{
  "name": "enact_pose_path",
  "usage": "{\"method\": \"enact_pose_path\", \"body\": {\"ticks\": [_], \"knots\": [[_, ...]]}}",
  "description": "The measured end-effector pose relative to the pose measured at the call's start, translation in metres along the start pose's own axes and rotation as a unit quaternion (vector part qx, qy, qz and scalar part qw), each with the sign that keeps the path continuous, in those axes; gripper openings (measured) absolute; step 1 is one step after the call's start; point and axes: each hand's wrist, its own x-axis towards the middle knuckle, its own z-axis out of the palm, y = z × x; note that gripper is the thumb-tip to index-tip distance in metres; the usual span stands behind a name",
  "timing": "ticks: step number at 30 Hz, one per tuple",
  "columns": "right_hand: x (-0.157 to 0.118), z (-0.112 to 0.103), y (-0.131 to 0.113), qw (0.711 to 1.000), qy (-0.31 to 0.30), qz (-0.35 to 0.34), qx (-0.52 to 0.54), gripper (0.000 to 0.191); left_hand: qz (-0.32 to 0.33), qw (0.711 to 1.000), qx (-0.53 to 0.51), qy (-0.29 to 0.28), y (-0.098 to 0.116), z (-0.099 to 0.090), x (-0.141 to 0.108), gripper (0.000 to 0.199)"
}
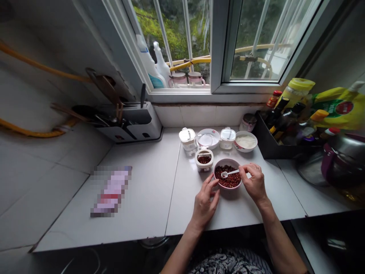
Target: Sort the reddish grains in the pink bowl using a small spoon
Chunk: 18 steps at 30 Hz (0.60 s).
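A round bowl (228, 183) of dark red dried pieces stands on the white counter. Against its left rim rest the fingers of my left hand (205, 201), curved round the side. My right hand (254, 182) pinches the handle of a small white spoon (225, 174), whose scoop lies over the red pieces. Just behind and left of the bowl is an open jar (204, 160) holding similar dark red pieces. Farther back stand two lidded clear jars (187, 139) (227, 138), a plate (208, 139) between them and a bowl of white stuff (246, 142).
At the back left sits a grey utensil holder (146, 123). A blurred pink packet (112, 192) lies on the left counter (148, 182). On the right are a dark box (273, 148) of bottles and a metal pot (348, 152). A small lidded jar (248, 122) stands near the wall.
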Motion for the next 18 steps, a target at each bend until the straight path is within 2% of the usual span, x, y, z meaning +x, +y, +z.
{"method": "enact_pose_path", "body": {"ticks": [18], "knots": [[-0.0041,-0.0028,0.0003,1.0,-0.001,-0.005,-0.014,0.031,-0.002,1.0,0.011,-0.006,0.0003,-0.0009,-0.0008,0.037]]}}
